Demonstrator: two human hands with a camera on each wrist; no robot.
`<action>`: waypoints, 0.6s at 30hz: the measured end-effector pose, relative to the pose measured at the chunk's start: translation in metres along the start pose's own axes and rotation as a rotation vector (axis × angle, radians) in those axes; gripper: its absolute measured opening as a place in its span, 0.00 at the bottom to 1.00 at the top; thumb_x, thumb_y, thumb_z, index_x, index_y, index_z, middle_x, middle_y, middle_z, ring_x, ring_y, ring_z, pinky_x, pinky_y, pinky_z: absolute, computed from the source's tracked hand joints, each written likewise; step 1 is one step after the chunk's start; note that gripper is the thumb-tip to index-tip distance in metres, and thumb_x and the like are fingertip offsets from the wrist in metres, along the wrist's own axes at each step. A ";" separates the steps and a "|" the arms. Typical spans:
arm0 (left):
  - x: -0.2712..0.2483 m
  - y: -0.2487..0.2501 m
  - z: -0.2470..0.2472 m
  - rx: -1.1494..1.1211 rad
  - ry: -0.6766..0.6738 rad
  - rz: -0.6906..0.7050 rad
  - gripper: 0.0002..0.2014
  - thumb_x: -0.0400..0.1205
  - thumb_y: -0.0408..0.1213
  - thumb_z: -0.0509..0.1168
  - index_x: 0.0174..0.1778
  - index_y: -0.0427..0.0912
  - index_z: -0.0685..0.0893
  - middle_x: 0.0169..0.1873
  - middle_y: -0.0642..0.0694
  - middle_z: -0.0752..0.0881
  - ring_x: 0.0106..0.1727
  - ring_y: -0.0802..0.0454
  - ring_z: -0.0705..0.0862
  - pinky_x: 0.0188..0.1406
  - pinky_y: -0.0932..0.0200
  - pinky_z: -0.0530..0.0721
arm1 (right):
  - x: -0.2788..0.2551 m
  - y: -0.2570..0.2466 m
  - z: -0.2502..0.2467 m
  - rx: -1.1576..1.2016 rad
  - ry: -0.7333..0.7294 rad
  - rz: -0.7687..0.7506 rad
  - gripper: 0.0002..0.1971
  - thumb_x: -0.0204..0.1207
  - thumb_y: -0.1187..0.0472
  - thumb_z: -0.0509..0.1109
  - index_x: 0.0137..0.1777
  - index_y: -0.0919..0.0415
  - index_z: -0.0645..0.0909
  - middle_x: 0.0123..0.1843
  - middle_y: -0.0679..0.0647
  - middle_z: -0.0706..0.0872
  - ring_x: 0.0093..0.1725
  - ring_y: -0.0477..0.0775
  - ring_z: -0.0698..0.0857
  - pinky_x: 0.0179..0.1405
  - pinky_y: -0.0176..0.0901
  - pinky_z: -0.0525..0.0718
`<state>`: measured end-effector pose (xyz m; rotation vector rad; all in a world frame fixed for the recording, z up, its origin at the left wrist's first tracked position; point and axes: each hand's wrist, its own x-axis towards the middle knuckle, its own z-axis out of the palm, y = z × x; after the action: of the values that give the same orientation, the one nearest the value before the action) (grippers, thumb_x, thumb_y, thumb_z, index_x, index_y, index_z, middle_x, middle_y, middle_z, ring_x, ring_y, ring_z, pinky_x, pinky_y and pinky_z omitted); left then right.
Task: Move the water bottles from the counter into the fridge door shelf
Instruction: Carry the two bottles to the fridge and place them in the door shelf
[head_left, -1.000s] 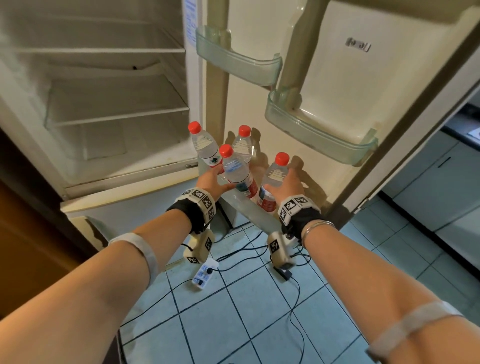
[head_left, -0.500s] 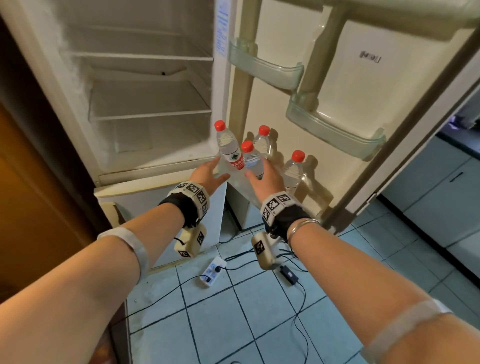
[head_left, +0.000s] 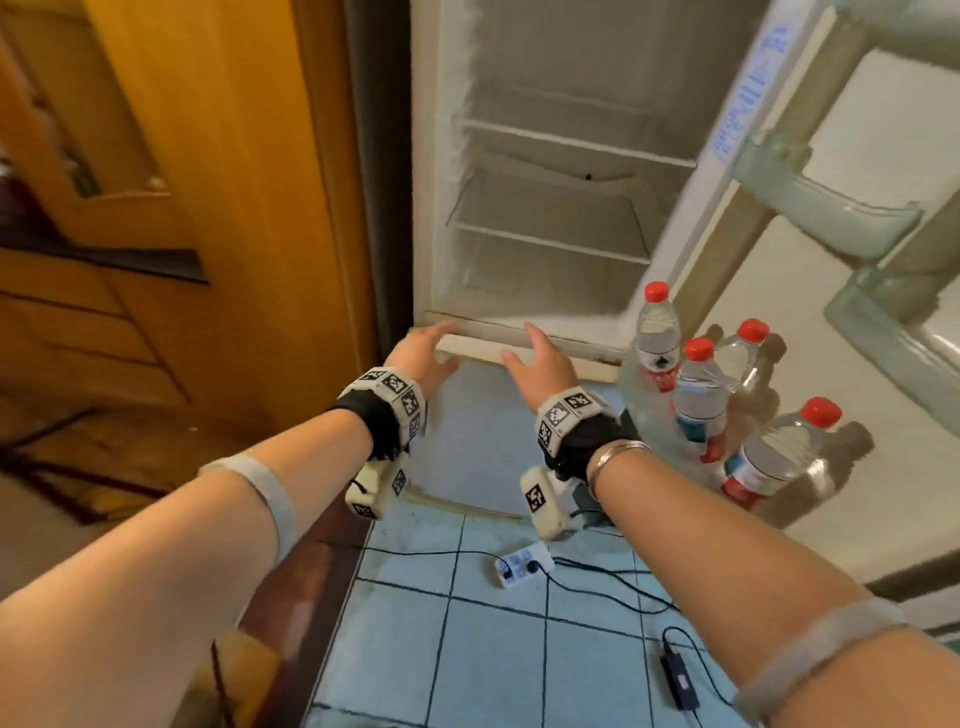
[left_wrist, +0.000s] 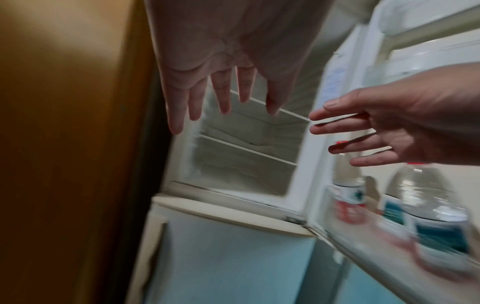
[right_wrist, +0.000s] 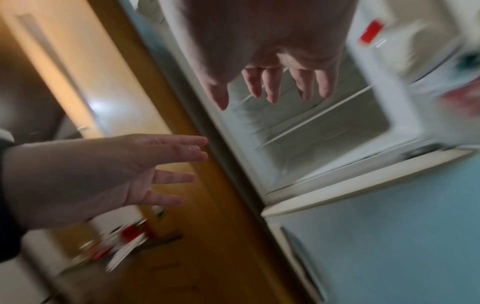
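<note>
Water bottles (head_left: 698, 400): four, red-capped, upright in the lowest fridge door shelf (left_wrist: 369, 244).
Left hand (head_left: 423, 356) and right hand (head_left: 537, 364), fingers spread, grip nothing, before the open fridge compartment (head_left: 550, 208).

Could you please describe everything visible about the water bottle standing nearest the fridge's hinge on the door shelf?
The water bottle is clear plastic with a red screw cap and a white and red label bearing a small green mark. It stands upright at the hinge end of the bottom door shelf, the tallest-looking of four there, close beside a blue-labelled bottle. Neither hand touches it.
</note>
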<state>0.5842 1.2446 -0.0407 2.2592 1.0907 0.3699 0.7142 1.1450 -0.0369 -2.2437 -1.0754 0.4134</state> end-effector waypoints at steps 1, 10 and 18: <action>-0.010 -0.007 -0.006 0.003 0.033 -0.040 0.27 0.82 0.39 0.62 0.78 0.49 0.64 0.75 0.40 0.71 0.75 0.43 0.71 0.72 0.52 0.71 | 0.000 -0.006 0.007 0.001 -0.039 -0.041 0.28 0.81 0.51 0.61 0.80 0.56 0.61 0.79 0.58 0.69 0.77 0.61 0.68 0.76 0.49 0.65; -0.133 -0.071 -0.044 0.031 0.342 -0.433 0.27 0.83 0.42 0.61 0.79 0.48 0.63 0.77 0.45 0.69 0.77 0.46 0.69 0.74 0.54 0.69 | -0.050 -0.077 0.078 -0.029 -0.374 -0.417 0.29 0.82 0.46 0.57 0.80 0.52 0.58 0.81 0.53 0.65 0.80 0.62 0.64 0.78 0.59 0.66; -0.295 -0.115 -0.077 -0.002 0.474 -0.741 0.28 0.82 0.40 0.63 0.79 0.45 0.64 0.76 0.41 0.72 0.75 0.43 0.73 0.73 0.53 0.71 | -0.170 -0.146 0.147 -0.021 -0.674 -0.726 0.28 0.83 0.51 0.59 0.80 0.58 0.59 0.80 0.55 0.68 0.79 0.60 0.67 0.78 0.51 0.66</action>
<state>0.2925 1.0999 -0.0495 1.6257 2.0526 0.5918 0.4470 1.1401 -0.0529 -1.5705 -2.1225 0.8495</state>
